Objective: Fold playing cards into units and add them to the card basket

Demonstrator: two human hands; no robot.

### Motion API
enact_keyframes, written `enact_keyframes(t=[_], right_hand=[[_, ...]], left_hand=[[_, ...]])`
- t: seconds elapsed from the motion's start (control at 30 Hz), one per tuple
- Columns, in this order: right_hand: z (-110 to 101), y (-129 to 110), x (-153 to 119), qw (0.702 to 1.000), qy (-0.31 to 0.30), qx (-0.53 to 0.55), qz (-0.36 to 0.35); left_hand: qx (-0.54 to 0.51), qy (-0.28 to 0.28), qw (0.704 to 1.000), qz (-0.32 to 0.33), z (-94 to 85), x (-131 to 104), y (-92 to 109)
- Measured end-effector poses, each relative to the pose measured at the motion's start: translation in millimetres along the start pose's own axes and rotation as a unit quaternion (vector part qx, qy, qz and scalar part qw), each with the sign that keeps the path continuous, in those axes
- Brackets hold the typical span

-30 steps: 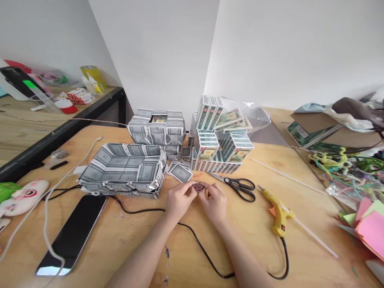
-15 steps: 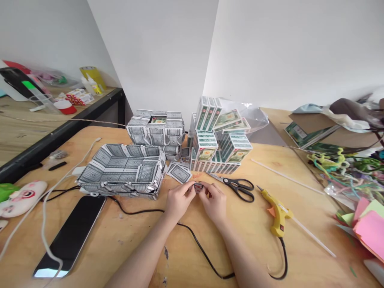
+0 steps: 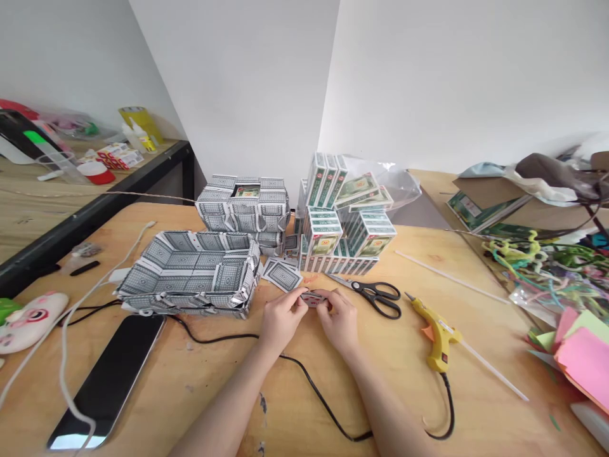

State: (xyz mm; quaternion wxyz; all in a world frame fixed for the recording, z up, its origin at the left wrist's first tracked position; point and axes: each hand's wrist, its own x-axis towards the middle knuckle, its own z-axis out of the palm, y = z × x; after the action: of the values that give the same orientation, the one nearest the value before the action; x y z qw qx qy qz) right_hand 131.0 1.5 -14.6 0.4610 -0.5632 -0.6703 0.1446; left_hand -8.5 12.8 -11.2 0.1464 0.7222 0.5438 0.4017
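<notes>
two bare hands meet above the middle of a wooden worktop [image 3: 181,381]. the left hand [image 3: 284,318] pinches one end of a playing card [image 3: 313,299] between thumb and fingers; the right hand [image 3: 341,317] pinches the other end the same way. the card spans the gap between them, red marks showing; whether it is one card or several is too small to tell. the step looks like bending or folding it. to do that well, both thumbs should press evenly, keep the edges lined up, and run the crease straight rather than let the stiff card spring back. loose cards [image 3: 282,275] lie just beyond the left hand. to the right, scissors [image 3: 373,293] and a yellow glue gun [image 3: 443,346] rest clear of both wrists.
</notes>
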Motion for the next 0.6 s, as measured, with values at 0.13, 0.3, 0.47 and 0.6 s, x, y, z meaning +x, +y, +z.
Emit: enact_keyframes(t=[0.13, 0.3, 0.47, 0.6], right_hand=[[-2.1, -4.3, 0.7, 0.999, -0.019, 0.042, 0.011], [0.4, -2.3, 0.3, 0.996, 0.006, 0.042, 0.078], [1.0, 0.9, 0.7, 0.992, 0.035, 0.056, 0.104], [-0.3, -0.3, 2.0, 0.993, 0.042, 0.055, 0.095]], left_hand=[[-0.030, 0.005, 1.000, -0.008, 0.1, 0.7, -0.4], [-0.108, 0.003, 0.993, -0.053, 1.8, 2.4, 0.9], [-0.106, -0.048, 0.988, -0.097, 2.3, 2.7, 3.6], [-0.120, -0.084, 0.985, -0.094, 0.1, 2.7, 8.1]])
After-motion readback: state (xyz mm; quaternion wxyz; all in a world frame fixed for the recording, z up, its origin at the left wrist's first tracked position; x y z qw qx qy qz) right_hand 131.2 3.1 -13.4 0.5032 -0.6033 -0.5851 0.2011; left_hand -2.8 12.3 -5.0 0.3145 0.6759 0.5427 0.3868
